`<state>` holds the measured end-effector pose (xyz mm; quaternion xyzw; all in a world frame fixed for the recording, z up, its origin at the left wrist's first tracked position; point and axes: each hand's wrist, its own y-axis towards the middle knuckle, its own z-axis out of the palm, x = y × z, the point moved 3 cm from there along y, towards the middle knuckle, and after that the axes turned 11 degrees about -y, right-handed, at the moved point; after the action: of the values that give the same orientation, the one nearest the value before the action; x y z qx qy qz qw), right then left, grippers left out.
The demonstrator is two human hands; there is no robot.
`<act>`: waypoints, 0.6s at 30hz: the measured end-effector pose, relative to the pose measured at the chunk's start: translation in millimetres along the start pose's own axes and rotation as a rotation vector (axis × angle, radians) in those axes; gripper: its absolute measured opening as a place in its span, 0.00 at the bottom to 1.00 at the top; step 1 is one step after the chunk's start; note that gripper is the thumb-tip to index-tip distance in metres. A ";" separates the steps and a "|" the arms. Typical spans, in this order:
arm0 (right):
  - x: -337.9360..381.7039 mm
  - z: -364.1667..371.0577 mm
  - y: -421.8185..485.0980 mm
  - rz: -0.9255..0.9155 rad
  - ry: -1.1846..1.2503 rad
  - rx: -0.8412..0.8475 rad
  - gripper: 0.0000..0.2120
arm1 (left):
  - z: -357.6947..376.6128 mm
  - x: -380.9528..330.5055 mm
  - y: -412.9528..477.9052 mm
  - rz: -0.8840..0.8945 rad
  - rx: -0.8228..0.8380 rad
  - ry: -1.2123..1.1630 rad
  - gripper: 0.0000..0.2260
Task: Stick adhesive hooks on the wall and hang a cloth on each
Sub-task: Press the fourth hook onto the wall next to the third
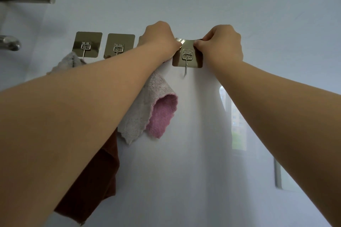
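Both our left hand (162, 37) and right hand (224, 43) pinch the top corners of the hook pad (187, 57). We should level it, then press firmly from centre outward.

Wall (258, 24) right of the rightmost hook (187, 57) is bare; cloths (162, 112) hang leftward.

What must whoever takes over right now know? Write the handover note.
Hands: left hand and right hand each pinch a top corner of the rightmost hook, held against the wall.
Done: first hook and second hook are stuck on. The grey cloth, brown cloth and grey-pink cloth hang, though the left arm hides the attachment of the last two.
Left: press the rightmost hook down and hang a cloth on it. No spare cloth is in view.
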<state>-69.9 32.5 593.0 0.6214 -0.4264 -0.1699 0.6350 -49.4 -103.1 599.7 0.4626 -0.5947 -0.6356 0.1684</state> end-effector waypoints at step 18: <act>-4.8 5.1 -15.7 -0.132 -0.170 -0.094 0.13 | -3.4 6.3 -13.6 0.199 0.007 0.128 0.08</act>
<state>-71.6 30.1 576.0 0.6009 -0.4283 -0.2834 0.6125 -45.3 -106.8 585.2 0.4415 -0.6279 -0.5827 0.2668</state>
